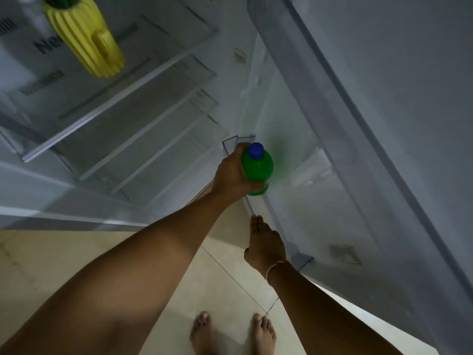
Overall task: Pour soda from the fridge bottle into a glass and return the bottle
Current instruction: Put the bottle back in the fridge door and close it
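Note:
A green soda bottle [258, 168] with a blue cap stands upright in the clear shelf of the open fridge door [371, 139]. My left hand [231, 175] is wrapped around the bottle's left side and grips it. My right hand [266, 243] rests lower down on the front rail of the same door shelf [249, 204], fingers laid flat along it, holding nothing else. No glass is in view.
The fridge interior [128, 119] to the left has several glass shelves. A yellow ribbed jug [84, 34] stands on an upper shelf. Pale floor tiles [51, 252] and my bare feet [233, 331] lie below.

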